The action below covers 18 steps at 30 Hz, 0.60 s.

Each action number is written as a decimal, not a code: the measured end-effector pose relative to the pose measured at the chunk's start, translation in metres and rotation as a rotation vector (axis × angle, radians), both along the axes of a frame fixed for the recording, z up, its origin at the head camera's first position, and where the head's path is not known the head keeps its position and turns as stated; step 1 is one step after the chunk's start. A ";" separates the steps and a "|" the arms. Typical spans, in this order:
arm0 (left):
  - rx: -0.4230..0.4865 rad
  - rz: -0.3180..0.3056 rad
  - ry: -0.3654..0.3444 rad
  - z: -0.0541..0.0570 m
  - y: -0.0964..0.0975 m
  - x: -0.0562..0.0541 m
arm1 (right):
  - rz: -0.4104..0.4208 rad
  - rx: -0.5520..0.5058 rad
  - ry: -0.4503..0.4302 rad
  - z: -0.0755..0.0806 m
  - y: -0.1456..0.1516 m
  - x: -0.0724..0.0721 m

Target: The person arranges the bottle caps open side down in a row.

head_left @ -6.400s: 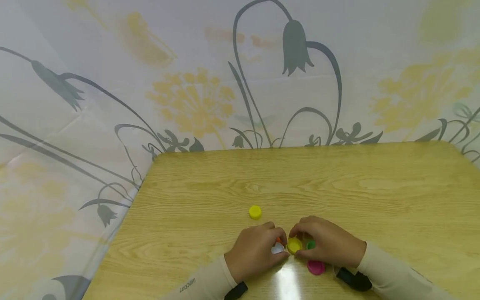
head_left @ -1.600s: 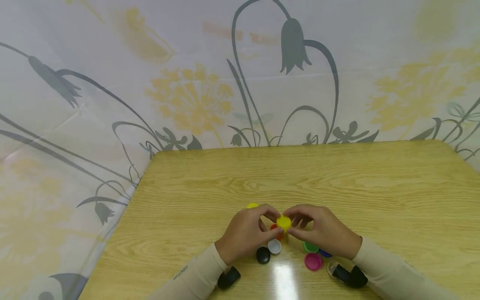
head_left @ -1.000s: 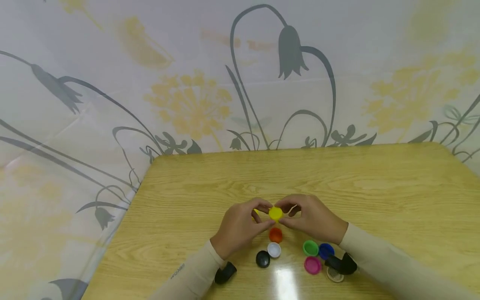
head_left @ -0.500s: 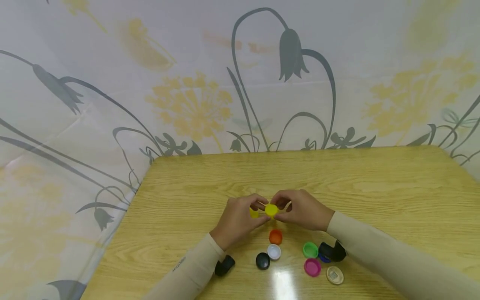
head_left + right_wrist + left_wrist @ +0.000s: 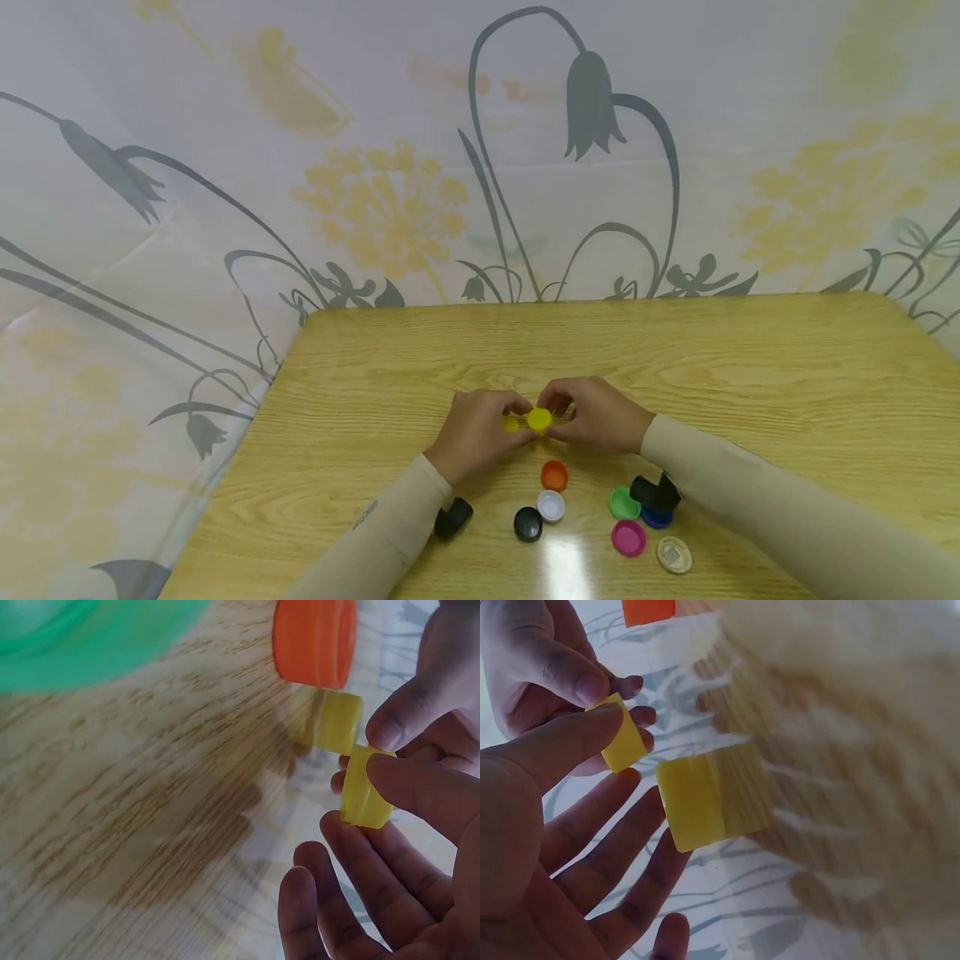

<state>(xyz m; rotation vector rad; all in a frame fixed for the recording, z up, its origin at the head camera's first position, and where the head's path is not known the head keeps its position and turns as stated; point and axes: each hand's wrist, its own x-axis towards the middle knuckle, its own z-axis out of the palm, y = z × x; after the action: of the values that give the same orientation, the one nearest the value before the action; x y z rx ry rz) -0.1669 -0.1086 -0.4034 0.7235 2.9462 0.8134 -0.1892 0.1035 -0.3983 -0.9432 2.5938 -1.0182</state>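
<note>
A yellow bottle cap (image 5: 539,419) is pinched between my left hand (image 5: 476,429) and my right hand (image 5: 600,415). In the left wrist view the left thumb lies along the held cap (image 5: 624,739), and the other fingers spread loosely below. The right wrist view shows the right thumb and fingertips on this cap (image 5: 366,787), just above the tabletop. A second yellow cap (image 5: 511,424) stands on the table close by, partly hidden by my left fingers in the head view. Toward me from the hands sits an orange cap (image 5: 554,476).
Behind the orange cap, nearer me, lie a white cap (image 5: 551,506) and a black cap (image 5: 528,524). To the right are a green cap (image 5: 624,503), a blue cap (image 5: 657,517), a magenta cap (image 5: 628,538) and a beige cap (image 5: 674,554). Patterned cloth (image 5: 420,167) borders the wooden table (image 5: 420,350).
Both hands have carried the yellow cap from beside the green cap away from me and leftward, close to the second yellow cap. In the last half second they barely shift.
</note>
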 end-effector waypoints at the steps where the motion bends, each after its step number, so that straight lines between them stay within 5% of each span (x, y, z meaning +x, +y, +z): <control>1: -0.007 -0.001 0.000 0.000 0.000 -0.001 | -0.002 0.010 0.004 -0.001 0.000 0.000; 18: -0.116 -0.022 -0.047 -0.002 0.002 -0.006 | 0.032 0.089 -0.066 -0.003 -0.006 -0.005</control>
<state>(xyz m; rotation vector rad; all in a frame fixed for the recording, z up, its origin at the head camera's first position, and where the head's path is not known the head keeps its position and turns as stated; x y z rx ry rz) -0.1730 -0.1065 -0.4050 0.7175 2.9091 0.6429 -0.1946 0.0980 -0.4016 -0.9116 2.5385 -0.9022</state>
